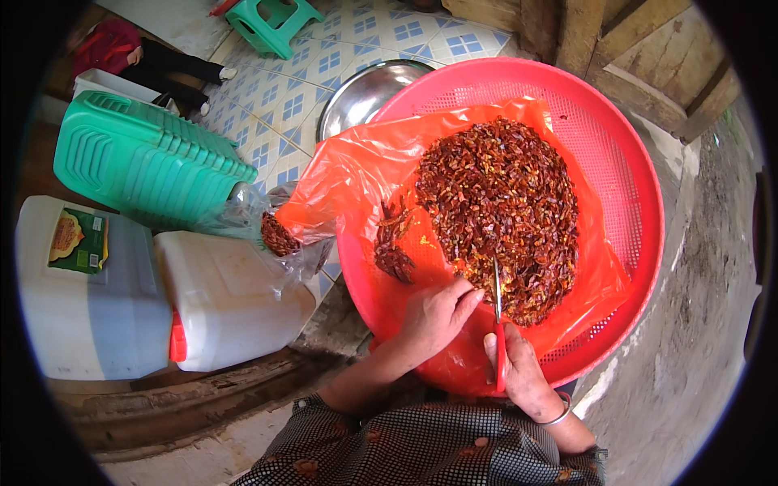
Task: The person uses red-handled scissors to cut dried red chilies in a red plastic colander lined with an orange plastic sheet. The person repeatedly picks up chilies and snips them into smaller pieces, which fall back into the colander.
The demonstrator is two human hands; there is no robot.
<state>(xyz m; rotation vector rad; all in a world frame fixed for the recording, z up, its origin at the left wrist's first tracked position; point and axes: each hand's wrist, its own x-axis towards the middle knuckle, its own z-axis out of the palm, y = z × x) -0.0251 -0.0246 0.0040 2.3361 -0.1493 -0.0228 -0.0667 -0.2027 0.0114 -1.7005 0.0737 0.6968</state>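
A heap of cut dried red chillies lies on a red plastic bag, spread inside a pink perforated plastic basket. My right hand grips red-handled scissors, whose blades point away from me over the near edge of the heap. Just left of the blades is my left hand, its thumb and fingertips pinched together; a small bit of chilli seems to be between them, though it is hardly visible. A small pile of whole dried chillies lies on the bag left of the heap.
A clear bag of dried chillies sits left of the basket, beside stacked green plastic stools and two plastic jerrycans. Behind are a round metal basin and a green stool. Another person is at the upper left.
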